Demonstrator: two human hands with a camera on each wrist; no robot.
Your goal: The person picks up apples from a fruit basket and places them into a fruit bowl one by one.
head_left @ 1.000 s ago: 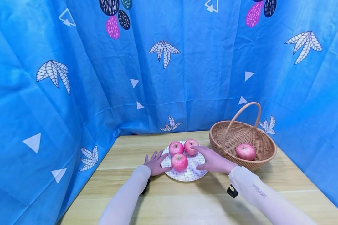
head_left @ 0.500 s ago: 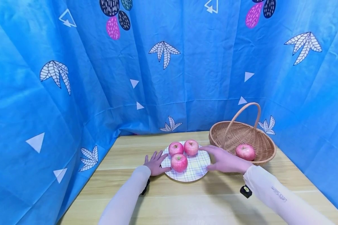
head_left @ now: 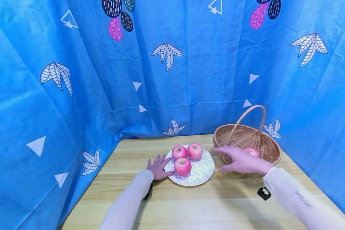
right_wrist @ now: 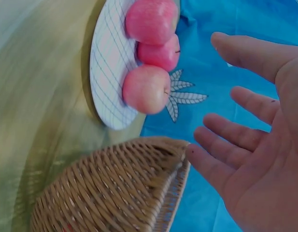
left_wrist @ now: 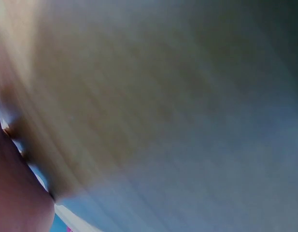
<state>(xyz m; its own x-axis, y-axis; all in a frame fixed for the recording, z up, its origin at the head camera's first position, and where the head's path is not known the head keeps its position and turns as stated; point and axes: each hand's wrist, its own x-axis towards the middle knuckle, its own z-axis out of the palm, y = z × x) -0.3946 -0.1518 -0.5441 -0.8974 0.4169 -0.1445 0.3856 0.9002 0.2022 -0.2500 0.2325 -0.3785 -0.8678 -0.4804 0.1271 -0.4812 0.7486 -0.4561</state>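
Observation:
Three pink-red apples sit on a white plate with a checked pattern (head_left: 202, 171): a front apple (head_left: 182, 166), a back left apple (head_left: 179, 152) and a back right apple (head_left: 195, 151). My left hand (head_left: 158, 168) rests at the plate's left edge, fingers spread and thumb near the front apple. Between the plate and the wicker basket (head_left: 264, 143), my right hand (head_left: 241, 160) hovers with nothing in it. The right wrist view shows that hand's palm (right_wrist: 274, 174) bare and its fingers extended. Another apple (head_left: 252, 152) lies in the basket, partly hidden behind the right hand.
The wooden table (head_left: 172, 207) carries the plate and basket. A tall arched handle (head_left: 261, 110) rises over the basket. Blue patterned curtain (head_left: 172, 89) hangs behind the table and along both sides. The left wrist view is mostly blurred table surface.
My right hand has moved right, from over the back right apple and the plate's right side to in front of the basket. My left hand and the apples have stayed put.

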